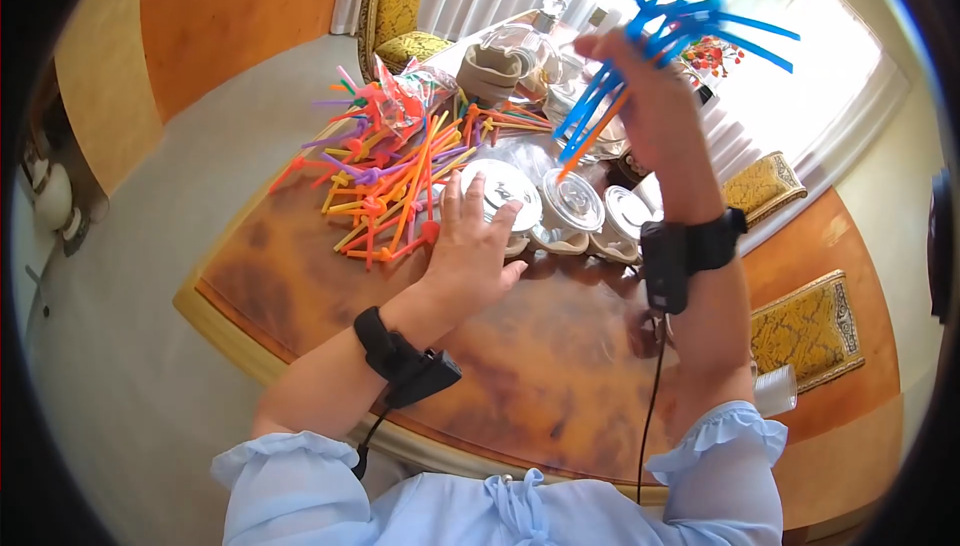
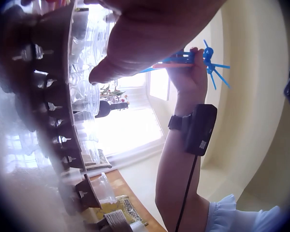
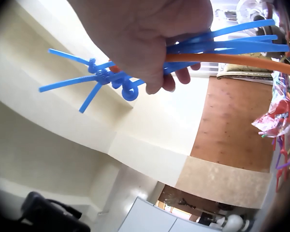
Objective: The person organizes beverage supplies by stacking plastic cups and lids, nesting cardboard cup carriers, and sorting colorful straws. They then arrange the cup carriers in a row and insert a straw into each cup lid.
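The left hand [image 2: 152,36] is beside clear cups [image 2: 89,99]; the right hand [image 2: 189,81] holds blue straws [image 2: 209,54]. A chair [image 2: 130,209] stands past the worktop's [image 2: 21,166] edge.

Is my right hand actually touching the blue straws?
Touching: the right wrist view shows the right hand gripping the blue straws, which emerge on both sides.

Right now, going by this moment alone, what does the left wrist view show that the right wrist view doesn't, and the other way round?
Only left wrist: the left hand, the ruffled sleeve and a dark bottle.
Only right wrist: the purple straws and a pink-and-white wrapper.
Both: the right hand gripping blue straws and an orange straw.
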A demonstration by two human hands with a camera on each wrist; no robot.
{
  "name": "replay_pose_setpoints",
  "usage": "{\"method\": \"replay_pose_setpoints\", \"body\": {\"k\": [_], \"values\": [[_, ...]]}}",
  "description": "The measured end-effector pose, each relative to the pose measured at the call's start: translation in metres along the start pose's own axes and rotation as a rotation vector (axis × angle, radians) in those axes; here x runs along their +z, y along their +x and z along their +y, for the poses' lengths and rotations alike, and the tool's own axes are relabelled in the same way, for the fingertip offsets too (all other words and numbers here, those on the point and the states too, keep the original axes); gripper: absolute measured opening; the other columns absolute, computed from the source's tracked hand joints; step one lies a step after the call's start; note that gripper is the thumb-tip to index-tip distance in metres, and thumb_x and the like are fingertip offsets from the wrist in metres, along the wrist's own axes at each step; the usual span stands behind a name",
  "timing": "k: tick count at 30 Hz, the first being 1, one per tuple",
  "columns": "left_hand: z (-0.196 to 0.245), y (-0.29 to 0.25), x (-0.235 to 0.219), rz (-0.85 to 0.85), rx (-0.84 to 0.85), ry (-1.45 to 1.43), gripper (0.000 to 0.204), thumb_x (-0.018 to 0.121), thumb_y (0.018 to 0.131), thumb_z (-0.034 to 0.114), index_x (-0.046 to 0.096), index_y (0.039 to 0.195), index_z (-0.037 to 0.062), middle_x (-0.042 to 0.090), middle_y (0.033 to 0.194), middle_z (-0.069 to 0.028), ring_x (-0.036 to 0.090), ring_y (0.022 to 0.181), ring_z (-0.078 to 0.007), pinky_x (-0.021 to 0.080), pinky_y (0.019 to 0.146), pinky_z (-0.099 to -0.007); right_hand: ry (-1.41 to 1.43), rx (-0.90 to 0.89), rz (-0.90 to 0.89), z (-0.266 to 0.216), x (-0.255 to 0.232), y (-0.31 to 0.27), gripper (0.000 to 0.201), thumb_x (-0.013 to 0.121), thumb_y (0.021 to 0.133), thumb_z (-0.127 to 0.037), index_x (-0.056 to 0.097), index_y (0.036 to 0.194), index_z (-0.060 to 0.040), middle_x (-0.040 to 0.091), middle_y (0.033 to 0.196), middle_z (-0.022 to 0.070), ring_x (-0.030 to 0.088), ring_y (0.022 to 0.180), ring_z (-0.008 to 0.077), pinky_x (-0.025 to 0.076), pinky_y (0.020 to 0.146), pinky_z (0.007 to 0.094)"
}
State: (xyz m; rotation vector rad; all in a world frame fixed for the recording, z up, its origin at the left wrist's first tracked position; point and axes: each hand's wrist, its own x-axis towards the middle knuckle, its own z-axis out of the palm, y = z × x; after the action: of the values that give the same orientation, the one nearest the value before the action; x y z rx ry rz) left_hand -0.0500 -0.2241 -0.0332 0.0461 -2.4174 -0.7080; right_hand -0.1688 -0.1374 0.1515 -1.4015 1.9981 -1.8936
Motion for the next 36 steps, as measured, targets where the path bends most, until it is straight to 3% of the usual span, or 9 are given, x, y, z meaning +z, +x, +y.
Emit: {"method": "replay_pose_setpoints", "body": {"k": [3, 5, 7, 9, 11, 17, 27, 31, 36], "values": [[-0.001, -0.002, 0.001, -0.009, -0.001, 0.010, 0.077, 0.076, 0.069, 0.027, 0.038, 0.134, 0.0112, 0.018, 0.143, -0.0294, 0.012, 0.133, -0.0506, 0.018, 0.108, -0.0560, -0.226, -0.218, -0.236, -0.014, 0.000, 0.033, 0.016, 0.054, 0.092, -0.019, 0.062, 0.092, -0.0050, 0.062, 0.079, 0.0051, 0.060, 0.079, 0.0130, 0.047, 0.071, 0.0262], [-0.002, -0.005, 0.002, 0.025, 0.012, 0.013, 0.079, 0.076, 0.070, 0.028, 0.036, 0.136, 0.0090, 0.017, 0.143, -0.0291, 0.011, 0.133, -0.0505, 0.017, 0.108, -0.0559, -0.379, -0.222, -0.162, 0.006, 0.021, 0.042, 0.019, 0.061, 0.087, -0.022, 0.064, 0.081, -0.0034, 0.058, 0.062, -0.0010, 0.053, 0.060, 0.0069, 0.041, 0.055, 0.0256], [-0.002, -0.008, 0.002, 0.015, 0.012, -0.005, 0.081, 0.075, 0.070, 0.029, 0.033, 0.137, 0.0065, 0.016, 0.143, -0.0284, 0.013, 0.132, -0.0509, 0.015, 0.109, -0.0556, -0.395, -0.147, -0.428, 0.041, 0.036, 0.055, 0.021, 0.063, 0.085, -0.022, 0.062, 0.085, -0.0012, 0.060, 0.068, 0.0054, 0.057, 0.063, 0.0156, 0.044, 0.059, 0.0314], [-0.003, -0.008, 0.004, -0.008, -0.010, -0.025, 0.082, 0.075, 0.070, 0.029, 0.033, 0.137, 0.0065, 0.016, 0.143, -0.0280, 0.013, 0.131, -0.0514, 0.015, 0.109, -0.0557, -0.797, -0.473, -0.674, 0.067, 0.055, 0.065, 0.024, 0.065, 0.083, -0.022, 0.060, 0.090, -0.0002, 0.061, 0.075, 0.0125, 0.060, 0.069, 0.0273, 0.046, 0.063, 0.0377], [-0.006, -0.010, 0.008, 0.058, 0.036, -0.061, 0.082, 0.077, 0.067, 0.025, 0.034, 0.134, 0.0053, 0.019, 0.141, -0.0277, 0.017, 0.129, -0.0534, 0.021, 0.106, -0.0577, -0.854, -0.284, -0.950, 0.074, 0.074, 0.062, 0.025, 0.069, 0.079, -0.021, 0.058, 0.090, -0.0010, 0.059, 0.081, 0.0173, 0.058, 0.078, 0.0362, 0.045, 0.067, 0.0415], [-0.010, -0.011, 0.002, 0.073, 0.099, -0.086, 0.083, 0.079, 0.062, 0.020, 0.035, 0.131, 0.0031, 0.022, 0.139, -0.0284, 0.022, 0.126, -0.0543, 0.026, 0.103, -0.0585, -0.975, -0.273, -1.229, 0.107, 0.097, 0.062, 0.035, 0.076, 0.068, -0.015, 0.059, 0.097, -0.0039, 0.061, 0.088, 0.0143, 0.059, 0.091, 0.0338, 0.045, 0.077, 0.0426], [-0.012, -0.013, -0.006, -0.038, 0.074, -0.205, 0.083, 0.075, 0.069, 0.017, 0.028, 0.137, 0.0032, 0.017, 0.142, -0.0278, 0.017, 0.130, -0.0513, 0.020, 0.107, -0.0553, -0.888, -0.377, -1.088, 0.112, 0.089, 0.058, 0.041, 0.076, 0.068, -0.012, 0.061, 0.106, -0.0066, 0.059, 0.102, 0.0107, 0.056, 0.100, 0.0288, 0.045, 0.084, 0.0386], [-0.010, -0.015, -0.010, 0.000, 0.028, -0.214, 0.085, 0.074, 0.069, 0.012, 0.026, 0.138, 0.0036, 0.017, 0.143, -0.0259, 0.016, 0.132, -0.0495, 0.021, 0.108, -0.0533, -0.929, -0.478, -0.781, 0.092, 0.059, 0.037, 0.031, 0.070, 0.074, -0.009, 0.060, 0.103, -0.0048, 0.057, 0.098, 0.0109, 0.056, 0.098, 0.0289, 0.045, 0.084, 0.0376], [-0.010, -0.009, -0.010, 0.180, 0.004, -0.361, 0.090, 0.073, 0.068, 0.006, 0.019, 0.139, 0.0010, 0.013, 0.143, -0.0279, 0.016, 0.133, -0.0473, 0.021, 0.108, -0.0499, -0.884, -0.254, -0.777, 0.047, 0.014, 0.003, 0.053, 0.075, 0.069, -0.014, 0.056, 0.119, -0.0094, 0.054, 0.121, 0.0116, 0.050, 0.115, 0.0297, 0.037, 0.101, 0.0387]]}}
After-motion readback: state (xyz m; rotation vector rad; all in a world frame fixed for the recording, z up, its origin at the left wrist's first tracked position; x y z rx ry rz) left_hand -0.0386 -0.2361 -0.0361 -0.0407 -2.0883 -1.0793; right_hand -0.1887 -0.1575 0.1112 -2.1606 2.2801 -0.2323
